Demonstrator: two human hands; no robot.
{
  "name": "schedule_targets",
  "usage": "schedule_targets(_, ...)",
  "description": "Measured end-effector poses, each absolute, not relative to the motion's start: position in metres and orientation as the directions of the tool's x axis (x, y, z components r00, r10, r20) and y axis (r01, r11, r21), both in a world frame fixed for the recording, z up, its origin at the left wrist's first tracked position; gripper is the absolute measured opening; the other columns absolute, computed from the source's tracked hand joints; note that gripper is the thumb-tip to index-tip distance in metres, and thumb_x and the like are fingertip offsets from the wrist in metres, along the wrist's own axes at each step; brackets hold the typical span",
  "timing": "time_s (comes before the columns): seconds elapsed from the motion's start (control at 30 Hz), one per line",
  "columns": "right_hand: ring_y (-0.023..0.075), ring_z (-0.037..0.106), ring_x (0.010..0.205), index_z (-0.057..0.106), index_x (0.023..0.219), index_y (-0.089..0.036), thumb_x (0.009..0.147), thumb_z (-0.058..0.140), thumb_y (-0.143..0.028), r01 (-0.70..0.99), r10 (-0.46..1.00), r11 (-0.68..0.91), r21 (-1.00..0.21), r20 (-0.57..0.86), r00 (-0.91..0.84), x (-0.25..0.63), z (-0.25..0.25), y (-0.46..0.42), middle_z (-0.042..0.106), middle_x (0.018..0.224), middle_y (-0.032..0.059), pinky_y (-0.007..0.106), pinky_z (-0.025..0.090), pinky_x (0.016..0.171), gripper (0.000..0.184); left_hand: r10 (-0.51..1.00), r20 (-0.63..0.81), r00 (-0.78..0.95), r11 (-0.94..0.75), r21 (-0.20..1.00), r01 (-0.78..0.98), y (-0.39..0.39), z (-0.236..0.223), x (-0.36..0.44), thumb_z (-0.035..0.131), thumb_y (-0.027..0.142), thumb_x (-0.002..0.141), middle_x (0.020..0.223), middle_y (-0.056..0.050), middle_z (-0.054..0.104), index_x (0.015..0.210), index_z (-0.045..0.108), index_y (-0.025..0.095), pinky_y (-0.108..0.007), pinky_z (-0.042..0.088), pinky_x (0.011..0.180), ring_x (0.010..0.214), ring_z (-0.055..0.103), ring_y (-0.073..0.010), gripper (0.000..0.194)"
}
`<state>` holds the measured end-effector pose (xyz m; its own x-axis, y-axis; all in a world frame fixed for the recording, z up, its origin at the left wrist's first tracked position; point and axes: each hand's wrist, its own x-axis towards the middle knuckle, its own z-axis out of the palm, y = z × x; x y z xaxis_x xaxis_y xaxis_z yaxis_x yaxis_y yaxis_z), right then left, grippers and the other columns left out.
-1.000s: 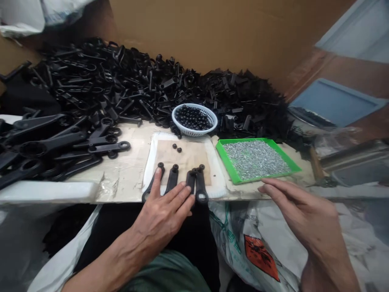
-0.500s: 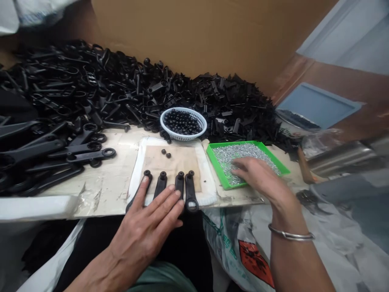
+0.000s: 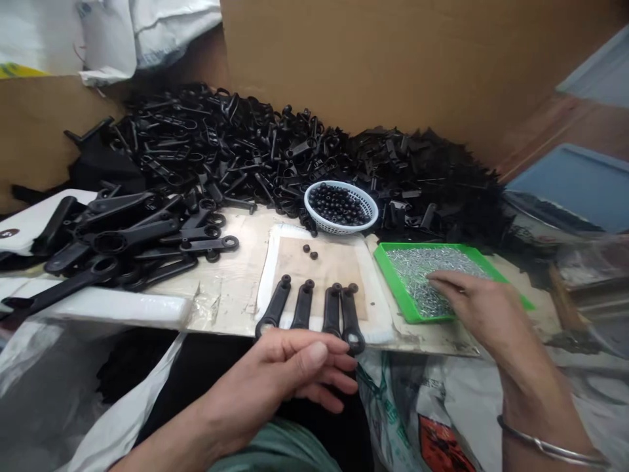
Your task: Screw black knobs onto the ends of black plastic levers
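Observation:
Several black crank-like handles [image 3: 303,305] lie side by side on a white padded mat [image 3: 265,275], each with a small round end pointing away from me. My left hand [image 3: 299,373] hovers at their near ends, turned sideways with its fingers spread and nothing visible in it. To the right, a green tray [image 3: 393,288] holds a layer of small silver metal pins or screws [image 3: 422,272]. Over that tray my right hand [image 3: 484,305] is closed in a pinch; whatever the fingertips hold is too small to make out. Two small black beads [image 3: 310,252] rest on the mat.
A pale blue basket [image 3: 340,226] of black beads stands behind the mat. Heaps of black plastic parts [image 3: 236,144] line the back against a cardboard wall [image 3: 393,65]. More black handles [image 3: 142,239] lie at the left, by white foam [image 3: 147,308].
My left hand has lifted off the handles and turned with its thumb on top. My right hand's fingers have come together over the tray. The view has swung left.

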<state>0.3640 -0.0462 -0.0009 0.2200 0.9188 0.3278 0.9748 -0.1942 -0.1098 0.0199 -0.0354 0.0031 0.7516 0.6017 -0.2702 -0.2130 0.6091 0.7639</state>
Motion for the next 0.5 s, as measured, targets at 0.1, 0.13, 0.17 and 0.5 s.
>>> schedule_targets(0.1,0.0289,0.071,0.076,0.077,0.089,-0.021,0.085,0.056,-0.036,0.974,0.921,-0.200,-0.106,0.319,0.224,0.365,0.000,-0.043,0.076,0.090,0.0081,0.040,0.054,0.068,0.026,0.527,-0.341,0.778,0.762,0.594,-0.256,-0.037,0.002,0.021,0.062,0.030,0.092,0.113,-0.017,0.070,0.107,0.071,0.011,-0.033,0.055,0.088,0.102,0.069,-0.0238,0.025)
schedule_targets(0.13,0.0297,0.071,0.075,0.077,0.088,-0.020,0.086,0.056,-0.037,0.975,0.921,-0.197,-0.104,0.321,0.221,0.364,0.002,-0.043,0.076,0.089,0.0087,0.041,0.054,0.067,0.027,0.517,-0.342,0.784,0.780,0.565,-0.268,-0.037,0.001,0.022,0.061,0.030,0.093,0.115,-0.018,0.069,0.108,0.070,0.011,-0.034,0.054,0.090,0.104,0.069,-0.0241,0.026)
schedule_targets(0.17,0.0301,0.071,0.074,0.077,0.086,-0.020,0.087,0.055,-0.038,0.976,0.918,-0.187,-0.109,0.334,0.213,0.362,0.005,-0.043,0.076,0.087,0.0090,0.041,0.054,0.066,0.028,0.510,-0.343,0.789,0.793,0.543,-0.277,-0.037,0.001,0.022,0.060,0.030,0.093,0.118,-0.019,0.068,0.110,0.070,0.010,-0.035,0.053,0.092,0.107,0.068,-0.0246,0.028)
schedule_targets(0.5,0.0133,0.064,0.087,0.063,0.108,-0.021,0.090,0.053,-0.009,0.654,0.786,0.611,-0.446,0.443,-0.432,0.221,0.046,-0.060,0.071,0.097,0.0017,0.027,0.054,0.077,0.024,0.498,-0.313,0.809,0.862,0.280,-0.423,-0.031,-0.001,0.037,0.044,0.032,0.101,0.126,-0.022,0.061,0.120,0.061,0.003,-0.036,0.046,0.100,0.111,0.064,-0.0233,0.039)
